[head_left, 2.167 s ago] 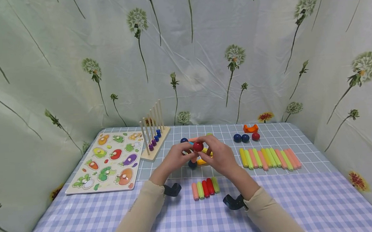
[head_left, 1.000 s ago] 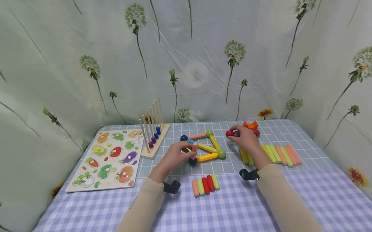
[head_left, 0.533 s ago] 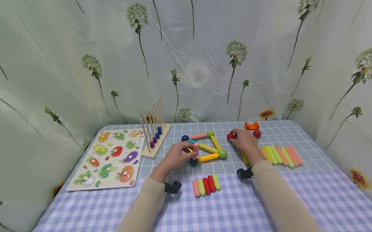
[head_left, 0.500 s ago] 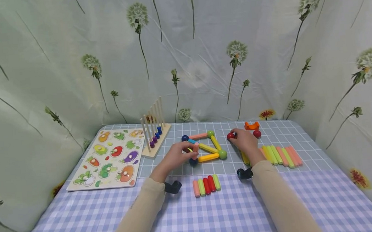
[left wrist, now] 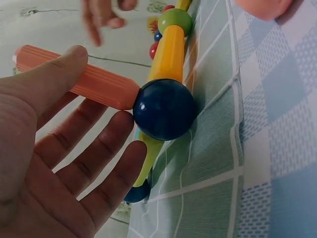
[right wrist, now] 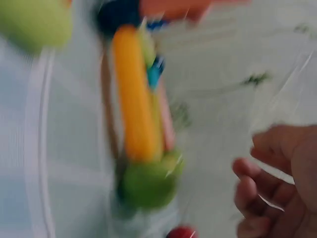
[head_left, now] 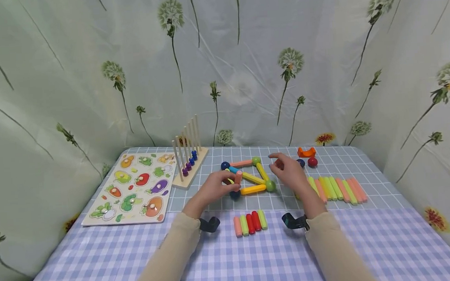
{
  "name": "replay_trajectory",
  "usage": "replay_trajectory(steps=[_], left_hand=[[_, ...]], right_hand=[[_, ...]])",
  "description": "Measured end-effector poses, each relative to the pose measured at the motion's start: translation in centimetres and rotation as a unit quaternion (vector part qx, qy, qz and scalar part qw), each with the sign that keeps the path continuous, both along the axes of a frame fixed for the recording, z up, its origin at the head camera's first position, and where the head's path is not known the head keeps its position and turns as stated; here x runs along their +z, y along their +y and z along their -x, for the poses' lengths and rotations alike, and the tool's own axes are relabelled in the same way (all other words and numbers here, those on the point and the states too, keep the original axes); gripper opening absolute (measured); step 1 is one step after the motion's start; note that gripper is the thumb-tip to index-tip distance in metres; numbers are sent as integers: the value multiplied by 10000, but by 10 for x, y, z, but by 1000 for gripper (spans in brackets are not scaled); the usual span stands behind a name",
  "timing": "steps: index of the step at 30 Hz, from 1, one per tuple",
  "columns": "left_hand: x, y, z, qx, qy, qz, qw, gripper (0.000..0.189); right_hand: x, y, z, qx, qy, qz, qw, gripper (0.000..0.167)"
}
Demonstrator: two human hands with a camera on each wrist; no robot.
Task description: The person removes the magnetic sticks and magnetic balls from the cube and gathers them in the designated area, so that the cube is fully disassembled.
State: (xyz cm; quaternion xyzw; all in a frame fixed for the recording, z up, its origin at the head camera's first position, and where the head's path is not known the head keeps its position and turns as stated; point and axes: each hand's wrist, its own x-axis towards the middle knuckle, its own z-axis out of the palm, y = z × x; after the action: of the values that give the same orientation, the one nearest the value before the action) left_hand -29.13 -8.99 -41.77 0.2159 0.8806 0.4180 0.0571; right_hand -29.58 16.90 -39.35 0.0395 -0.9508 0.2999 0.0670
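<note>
Left hand (head_left: 211, 187) pinches a pink stick (left wrist: 106, 85) atop a blue ball (left wrist: 165, 110); at three o'clock, right hand (head_left: 292, 176) hovers, fingers relaxed.

- beige cloth left sleeve (head_left: 171, 256), long, ending near the wrist
- beige cloth right sleeve (head_left: 336, 246), matching
- black curved left wrist camera (head_left: 211, 224)
- black curved right wrist camera (head_left: 293, 221)

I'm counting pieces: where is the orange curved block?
In the head view, the orange block lies right of centre, beyond the right hand, just behind a blue ball and red ball.
</note>
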Motion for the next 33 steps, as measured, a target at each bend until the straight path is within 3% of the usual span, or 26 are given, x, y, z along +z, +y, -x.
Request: replay_trajectory(steps=[3, 6, 9, 14, 22, 26, 33], left_hand=[[-2, -1, 1, -6, 45, 141, 9999, 22], [-7, -3, 3, -77, 64, 270, 9996, 15], [-12, -5, 5, -166, -17, 349, 9993, 13], [-16, -6, 6, -252, -28, 357, 9990, 16], [-18, -7, 7, -359, 30, 334, 9988, 25], [-19, -6, 7, -373, -78, 380, 9986, 25], [-19, -6, 6, -371, -197, 429, 9982, 24]], right_hand=[[9, -19, -14, 824, 148, -20, 9965, 44], [14, -37, -28, 1717, 223, 22, 9849, 51], [13, -50, -38, 2139, 197, -177, 9765, 52], [10, -58, -41, 1947, 231, -640, 9785, 40], [12, -63, -43, 1971, 476, -646, 9771, 23], [10, -59, -42, 1725, 291, -836, 9810, 19], [10, -40, -35, 1441, -466, -827, 9850, 17]])
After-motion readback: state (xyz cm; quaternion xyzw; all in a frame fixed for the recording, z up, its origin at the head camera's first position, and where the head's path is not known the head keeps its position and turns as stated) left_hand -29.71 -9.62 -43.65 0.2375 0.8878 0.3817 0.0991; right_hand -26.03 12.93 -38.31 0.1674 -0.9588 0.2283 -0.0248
